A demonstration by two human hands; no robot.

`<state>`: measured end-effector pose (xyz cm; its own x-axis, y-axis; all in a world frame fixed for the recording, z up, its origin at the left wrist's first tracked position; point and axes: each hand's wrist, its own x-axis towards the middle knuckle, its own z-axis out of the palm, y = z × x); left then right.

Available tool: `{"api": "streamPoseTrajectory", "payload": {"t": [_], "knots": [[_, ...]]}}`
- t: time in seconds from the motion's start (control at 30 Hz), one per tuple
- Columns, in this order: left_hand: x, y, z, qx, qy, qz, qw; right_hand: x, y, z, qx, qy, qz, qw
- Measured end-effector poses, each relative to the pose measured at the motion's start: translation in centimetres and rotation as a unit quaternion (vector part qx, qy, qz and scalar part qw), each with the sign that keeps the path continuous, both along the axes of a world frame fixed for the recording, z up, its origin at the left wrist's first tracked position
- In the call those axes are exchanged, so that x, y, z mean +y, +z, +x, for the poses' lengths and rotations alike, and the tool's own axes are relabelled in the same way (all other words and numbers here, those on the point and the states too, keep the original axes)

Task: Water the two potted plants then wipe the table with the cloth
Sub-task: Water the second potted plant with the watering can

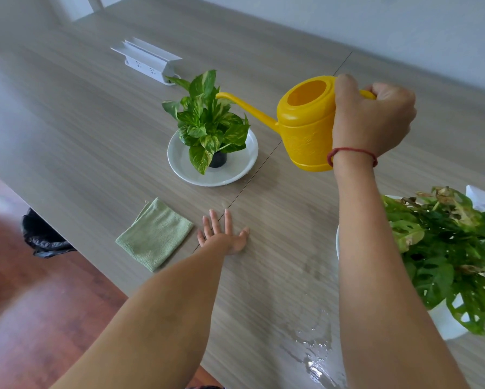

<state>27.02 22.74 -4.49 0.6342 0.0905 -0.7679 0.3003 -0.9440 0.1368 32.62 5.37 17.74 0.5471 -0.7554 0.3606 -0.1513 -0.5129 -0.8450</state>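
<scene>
My right hand [372, 116] grips the handle of a yellow watering can [306, 124] held above the table, its long spout reaching over the small pothos plant [207, 122]. That plant stands in a black pot on a white plate [179, 161]. My left hand [224, 234] rests flat on the table, fingers spread, just right of a folded green cloth [155, 234]. A larger leafy plant [446, 248] in a white pot sits at the right edge. Spilled water [311, 349] lies on the table near me.
A white power-socket block [148, 61] stands at the back of the wooden table [81, 122]. A black bin bag [43, 234] sits on the reddish floor beyond the table's left edge. A seam runs across the tabletop between the plants.
</scene>
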Motion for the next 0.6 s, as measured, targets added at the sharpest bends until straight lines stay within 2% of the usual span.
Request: {"api": "streamPoseTrajectory", "payload": {"t": [0.3, 0.6], "knots": [[0.10, 0.03, 0.02, 0.003, -0.002, -0.001, 1.000, 0.75, -0.39, 0.25, 0.007, 0.026, -0.026, 0.999], [0.01, -0.07, 0.02, -0.001, 0.001, -0.004, 1.000, -0.05, -0.26, 0.12, 0.009, 0.006, -0.046, 0.999]]}}
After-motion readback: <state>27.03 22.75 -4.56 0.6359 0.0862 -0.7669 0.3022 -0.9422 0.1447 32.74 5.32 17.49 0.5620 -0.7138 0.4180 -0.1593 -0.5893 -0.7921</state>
